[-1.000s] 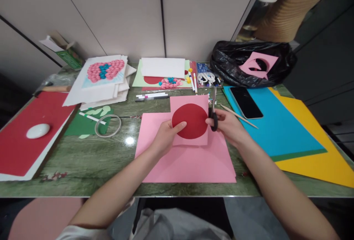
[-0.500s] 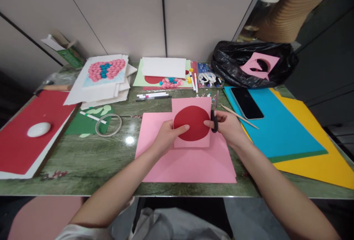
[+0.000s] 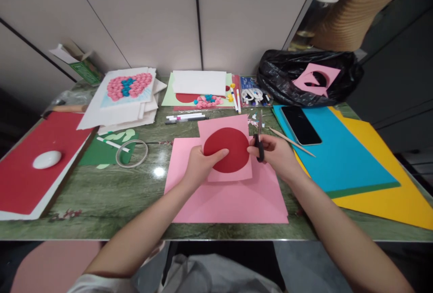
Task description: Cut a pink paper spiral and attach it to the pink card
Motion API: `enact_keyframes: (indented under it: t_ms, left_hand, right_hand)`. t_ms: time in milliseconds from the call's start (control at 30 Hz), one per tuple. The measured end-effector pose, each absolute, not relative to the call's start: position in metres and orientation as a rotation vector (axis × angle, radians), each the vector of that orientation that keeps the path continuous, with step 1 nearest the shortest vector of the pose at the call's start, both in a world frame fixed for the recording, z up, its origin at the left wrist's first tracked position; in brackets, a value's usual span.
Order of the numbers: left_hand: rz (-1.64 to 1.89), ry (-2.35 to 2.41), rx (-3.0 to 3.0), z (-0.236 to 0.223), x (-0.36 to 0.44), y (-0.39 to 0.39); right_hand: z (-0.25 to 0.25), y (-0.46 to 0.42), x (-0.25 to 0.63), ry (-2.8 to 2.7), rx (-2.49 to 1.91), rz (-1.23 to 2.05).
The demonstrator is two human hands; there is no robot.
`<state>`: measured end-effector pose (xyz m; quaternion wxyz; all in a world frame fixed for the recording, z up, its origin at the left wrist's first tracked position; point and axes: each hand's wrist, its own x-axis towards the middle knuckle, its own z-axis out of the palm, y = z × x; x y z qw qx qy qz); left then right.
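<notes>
My left hand point(image 3: 199, 167) pinches a small pink paper square point(image 3: 233, 173) with a red paper circle point(image 3: 228, 148) laid on top, thumb pressed on the circle. It is held just above a large pink sheet point(image 3: 230, 203) lying on the green table point(image 3: 111, 194). My right hand point(image 3: 275, 153) is closed round black-handled scissors point(image 3: 260, 137), blades pointing away from me, at the right edge of the pink square.
A phone point(image 3: 299, 124) lies on blue and yellow sheets point(image 3: 341, 157) at the right, beside a wooden stick point(image 3: 292, 142). A black bag point(image 3: 304, 81) sits behind. Markers point(image 3: 186, 118), a tape ring point(image 3: 132, 153), a red sheet point(image 3: 30, 171) with a white lump and craft papers point(image 3: 126, 92) fill the left and back.
The pink square with the red circle has turned a little and shifted left in my left hand. The scissors hand has followed slightly left.
</notes>
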<state>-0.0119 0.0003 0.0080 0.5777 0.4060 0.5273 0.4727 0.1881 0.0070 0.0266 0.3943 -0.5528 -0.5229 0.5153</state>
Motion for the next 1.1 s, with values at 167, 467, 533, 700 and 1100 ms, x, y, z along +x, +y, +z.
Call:
enact_keyframes:
  t_ms: [167, 467, 533, 700, 1100]
  left_hand:
    - [1.229, 1.104, 0.746, 0.013, -0.021, 0.008]
    - [1.357, 1.083, 0.721, 0.02, -0.024, 0.008]
    - [1.372, 1.092, 0.726, 0.02, -0.024, 0.008]
    - [1.389, 1.126, 0.729, 0.02, -0.024, 0.008]
    - [1.335, 1.149, 0.717, 0.025, -0.024, 0.006]
  right_hand:
    - [0.038, 0.004, 0.195, -1.547, -1.396, 1.413]
    - [0.045, -0.003, 0.192, -1.796, -1.402, 1.46]
    - [0.046, -0.003, 0.193, -1.809, -1.405, 1.47]
    - [0.046, -0.003, 0.195, -1.824, -1.394, 1.473]
    - [0.046, -0.003, 0.195, -1.803, -1.423, 1.489]
